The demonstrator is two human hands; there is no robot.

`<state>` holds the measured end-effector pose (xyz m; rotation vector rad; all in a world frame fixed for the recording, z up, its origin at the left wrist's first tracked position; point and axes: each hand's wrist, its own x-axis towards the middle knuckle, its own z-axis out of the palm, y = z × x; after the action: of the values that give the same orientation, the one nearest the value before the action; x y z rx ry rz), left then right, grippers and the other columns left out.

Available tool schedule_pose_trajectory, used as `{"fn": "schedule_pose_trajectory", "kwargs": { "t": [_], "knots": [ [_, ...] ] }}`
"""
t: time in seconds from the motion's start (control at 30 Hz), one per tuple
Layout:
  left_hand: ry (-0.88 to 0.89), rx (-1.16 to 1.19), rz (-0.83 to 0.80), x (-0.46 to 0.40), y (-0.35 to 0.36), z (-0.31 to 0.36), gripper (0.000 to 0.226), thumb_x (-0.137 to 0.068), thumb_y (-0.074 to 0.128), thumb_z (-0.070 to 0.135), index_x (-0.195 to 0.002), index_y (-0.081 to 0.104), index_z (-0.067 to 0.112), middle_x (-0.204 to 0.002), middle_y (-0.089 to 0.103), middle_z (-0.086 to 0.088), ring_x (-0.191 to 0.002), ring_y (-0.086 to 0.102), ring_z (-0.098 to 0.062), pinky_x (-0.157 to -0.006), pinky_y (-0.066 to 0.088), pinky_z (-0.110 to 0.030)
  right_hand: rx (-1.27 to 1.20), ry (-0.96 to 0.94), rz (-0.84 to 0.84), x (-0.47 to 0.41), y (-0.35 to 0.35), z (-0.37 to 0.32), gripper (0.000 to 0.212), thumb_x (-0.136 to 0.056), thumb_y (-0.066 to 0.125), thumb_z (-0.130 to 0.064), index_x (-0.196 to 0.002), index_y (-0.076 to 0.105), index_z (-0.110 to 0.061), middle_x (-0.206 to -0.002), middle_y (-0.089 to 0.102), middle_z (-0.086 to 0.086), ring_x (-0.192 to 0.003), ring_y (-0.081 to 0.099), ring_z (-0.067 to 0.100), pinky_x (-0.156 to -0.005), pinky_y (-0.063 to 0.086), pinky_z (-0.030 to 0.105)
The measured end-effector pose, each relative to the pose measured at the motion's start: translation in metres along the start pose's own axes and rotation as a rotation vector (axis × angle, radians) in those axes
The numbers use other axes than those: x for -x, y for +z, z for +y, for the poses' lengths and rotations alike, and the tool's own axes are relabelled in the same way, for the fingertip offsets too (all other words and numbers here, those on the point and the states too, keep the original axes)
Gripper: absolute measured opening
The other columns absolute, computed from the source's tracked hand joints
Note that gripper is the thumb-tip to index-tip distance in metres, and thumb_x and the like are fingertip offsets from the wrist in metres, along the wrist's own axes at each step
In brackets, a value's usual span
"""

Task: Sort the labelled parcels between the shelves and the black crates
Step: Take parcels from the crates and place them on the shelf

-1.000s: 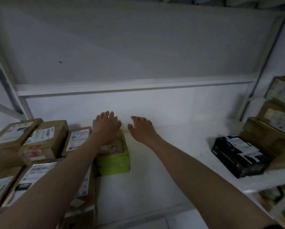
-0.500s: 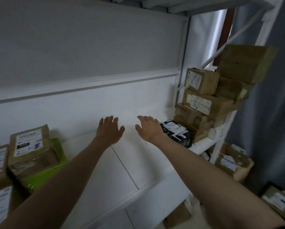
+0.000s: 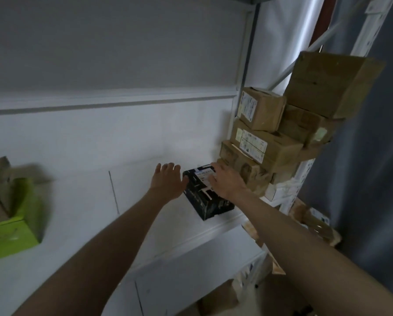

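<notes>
White shelf (image 3: 95,201) nearest, then left hand (image 3: 167,183) with fingers straight at the black parcel's (image 3: 205,199) left side, right hand (image 3: 226,182) flat on its label, cardboard stack (image 3: 270,142) behind; pickup step, next needs both hands clamping opposite sides.

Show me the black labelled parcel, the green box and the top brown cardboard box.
black labelled parcel (image 3: 208,205): head view, dark front side.
green box (image 3: 10,236): head view, front face.
top brown cardboard box (image 3: 327,85): head view, broad side.

Two hands, left (image 3: 168,182) and right (image 3: 226,182), one black parcel (image 3: 204,197), one green box (image 3: 11,233), and at least five brown cardboard boxes (image 3: 261,109) stacked at the shelf's (image 3: 145,201) right end.
</notes>
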<state>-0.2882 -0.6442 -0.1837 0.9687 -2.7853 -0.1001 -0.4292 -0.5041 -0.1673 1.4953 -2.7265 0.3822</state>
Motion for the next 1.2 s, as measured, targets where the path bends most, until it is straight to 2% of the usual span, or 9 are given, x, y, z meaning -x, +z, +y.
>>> {"fn": "schedule_pose_trajectory", "kwargs": {
  "t": [0.27, 0.4, 0.5, 0.63, 0.7, 0.8, 0.9, 1.03, 1.2],
  "knots": [
    [-0.16, 0.056, -0.154, -0.019, 0.045, 0.052, 0.06, -0.1, 0.03, 0.055, -0.138, 0.051, 0.014, -0.137, 0.054, -0.012, -0.126, 0.05, -0.03, -0.116, 0.028, -0.05, -0.198, -0.04, -0.105, -0.022, 0.026, 0.063, 0.032, -0.105, 0.039, -0.025, -0.132, 0.048, -0.011, -0.131, 0.055, 0.013, -0.108, 0.054, 0.026, -0.082, 0.043, 0.032],
    [-0.313, 0.281, -0.236, -0.03, 0.06, 0.07, 0.071, -0.096, 0.037, 0.066, -0.137, 0.05, 0.009, -0.126, 0.06, -0.013, -0.112, 0.059, -0.029, -0.103, 0.044, -0.044, -0.298, -0.038, -0.202, -0.029, 0.04, 0.074, 0.045, -0.106, 0.039, -0.026, -0.149, 0.038, -0.013, -0.148, 0.048, 0.01, -0.13, 0.052, 0.03, -0.101, 0.046, 0.035],
    [-0.4, 0.538, -0.195, -0.037, 0.073, 0.073, 0.09, -0.072, 0.054, 0.076, -0.135, 0.047, 0.011, -0.123, 0.061, -0.005, -0.105, 0.063, -0.024, -0.086, 0.056, -0.039, -0.368, -0.005, -0.244, -0.032, 0.049, 0.077, 0.052, -0.104, 0.045, -0.037, -0.151, 0.036, -0.015, -0.15, 0.048, 0.007, -0.131, 0.053, 0.029, -0.106, 0.047, 0.046],
    [-0.484, 0.804, -0.126, -0.044, 0.08, 0.07, 0.067, -0.081, 0.083, 0.026, -0.128, 0.042, 0.003, -0.114, 0.055, 0.0, -0.106, 0.058, -0.017, -0.08, 0.051, -0.026, -0.547, 0.036, -0.238, -0.034, 0.056, 0.085, 0.05, -0.098, 0.06, -0.044, -0.139, 0.045, -0.02, -0.143, 0.057, 0.001, -0.128, 0.057, 0.021, -0.107, 0.048, 0.045],
    [-0.505, 0.954, -0.107, -0.048, 0.089, 0.063, 0.067, -0.074, 0.089, 0.02, -0.127, 0.051, 0.002, -0.121, 0.063, -0.004, -0.108, 0.062, -0.018, -0.086, 0.055, -0.027, -0.627, 0.068, -0.229, -0.036, 0.061, 0.089, 0.056, -0.095, 0.065, -0.043, -0.141, 0.044, -0.019, -0.143, 0.055, 0.003, -0.13, 0.055, 0.022, -0.111, 0.045, 0.046],
    [-0.533, 1.104, -0.08, -0.042, 0.094, 0.066, 0.048, -0.08, 0.083, 0.011, -0.122, 0.062, 0.007, -0.115, 0.067, -0.005, -0.101, 0.065, -0.019, -0.072, 0.053, -0.019, -0.701, 0.114, -0.227, -0.039, 0.07, 0.092, 0.066, -0.089, 0.07, -0.047, -0.144, 0.046, -0.02, -0.139, 0.048, 0.004, -0.127, 0.052, 0.023, -0.11, 0.046, 0.048],
    [-0.543, 1.217, -0.04, -0.036, 0.099, 0.07, 0.039, -0.084, 0.079, 0.011, -0.119, 0.063, 0.012, -0.116, 0.069, -0.005, -0.101, 0.067, -0.021, -0.082, 0.055, -0.028, -0.829, 0.16, -0.22, -0.038, 0.078, 0.092, 0.064, -0.082, 0.071, -0.052, -0.136, 0.055, -0.023, -0.135, 0.058, 0.003, -0.12, 0.058, 0.018, -0.102, 0.051, 0.04],
    [-0.59, 1.371, -0.007, -0.027, 0.107, 0.085, 0.046, -0.086, 0.078, 0.018, -0.128, 0.059, 0.014, -0.121, 0.07, -0.008, -0.103, 0.07, -0.023, -0.094, 0.057, -0.043, -1.073, 0.235, -0.179, -0.025, 0.09, 0.096, 0.043, -0.095, 0.068, -0.031, -0.135, 0.054, -0.029, -0.121, 0.065, -0.006, -0.102, 0.061, 0.007, -0.079, 0.049, 0.021],
    [-0.593, 1.337, 0.069, -0.017, 0.099, 0.105, 0.044, -0.096, 0.065, 0.016, -0.137, 0.052, 0.014, -0.126, 0.067, -0.009, -0.109, 0.067, -0.026, -0.098, 0.055, -0.044, -1.231, 0.327, -0.153, -0.019, 0.089, 0.096, 0.054, -0.085, 0.08, -0.03, -0.133, 0.056, -0.028, -0.121, 0.065, -0.003, -0.104, 0.064, 0.014, -0.088, 0.056, 0.034]
  ]
}}
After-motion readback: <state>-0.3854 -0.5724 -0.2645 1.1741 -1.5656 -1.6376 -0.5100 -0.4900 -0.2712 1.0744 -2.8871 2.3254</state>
